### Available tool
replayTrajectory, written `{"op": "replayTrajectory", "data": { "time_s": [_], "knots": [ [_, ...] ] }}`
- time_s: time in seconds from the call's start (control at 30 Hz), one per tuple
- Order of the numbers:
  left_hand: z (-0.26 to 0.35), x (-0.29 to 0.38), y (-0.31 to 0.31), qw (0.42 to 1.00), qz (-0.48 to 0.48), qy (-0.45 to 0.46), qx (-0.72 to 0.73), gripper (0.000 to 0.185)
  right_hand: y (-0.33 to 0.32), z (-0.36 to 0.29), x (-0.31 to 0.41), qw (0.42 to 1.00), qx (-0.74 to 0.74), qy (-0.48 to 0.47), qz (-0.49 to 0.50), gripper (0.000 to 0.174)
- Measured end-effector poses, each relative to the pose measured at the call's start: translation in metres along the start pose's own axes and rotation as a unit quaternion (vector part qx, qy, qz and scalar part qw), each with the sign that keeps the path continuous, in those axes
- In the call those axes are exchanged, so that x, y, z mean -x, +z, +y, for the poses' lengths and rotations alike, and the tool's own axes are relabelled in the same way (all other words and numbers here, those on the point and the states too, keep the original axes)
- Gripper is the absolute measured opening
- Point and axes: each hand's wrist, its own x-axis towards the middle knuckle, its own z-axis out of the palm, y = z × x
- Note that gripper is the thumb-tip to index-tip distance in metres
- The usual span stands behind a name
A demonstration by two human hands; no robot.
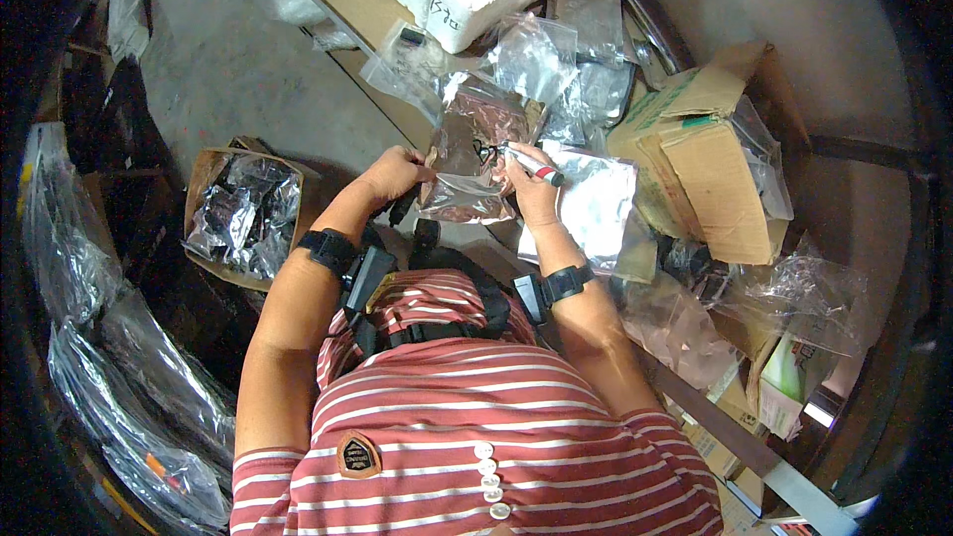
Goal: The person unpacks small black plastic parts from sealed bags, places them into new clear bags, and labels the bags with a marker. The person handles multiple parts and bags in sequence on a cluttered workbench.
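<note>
My right hand (532, 182) grips a red and white marker pen (537, 167), its tip down on a clear plastic bag (465, 197) with brownish contents. Black handwriting (484, 152) shows on the bag beside the pen tip. At the bag's left edge my left hand (398, 173) pinches the plastic between thumb and fingers. Partly under my right wrist lies a shiny silver foil bag (595, 201).
A foam box (454, 0) bearing writing stands at the far side, with zip bags (532, 52) before it. An open cardboard carton (692, 156) leans at right. Another carton (242, 216) full of silver bags stands at left. Plastic-wrapped bundles (134, 357) line the left rim.
</note>
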Motion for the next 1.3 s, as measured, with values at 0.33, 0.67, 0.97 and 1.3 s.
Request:
{"op": "replayTrajectory", "data": {
  "time_s": [0.33, 0.67, 0.97, 1.3],
  "knots": [
    [-0.004, -0.001, 0.002, 1.000, 0.009, 0.000, -0.005, 0.016, -0.005, -0.014, 0.001, 0.997, 0.053, 0.024, -0.043, 0.010],
    [0.001, 0.002, 0.004, 1.000, 0.014, -0.005, 0.013, 0.015, -0.001, -0.014, -0.001, 0.999, 0.015, 0.033, -0.019, 0.013],
    [-0.014, -0.008, 0.004, 0.999, 0.035, 0.009, -0.005, 0.018, 0.003, -0.033, 0.003, 0.998, -0.035, 0.051, 0.001, 0.014],
    [-0.014, -0.008, 0.003, 1.000, 0.010, -0.002, -0.015, 0.018, 0.005, -0.016, -0.003, 0.999, -0.009, 0.033, 0.029, 0.012]
  ]
}}
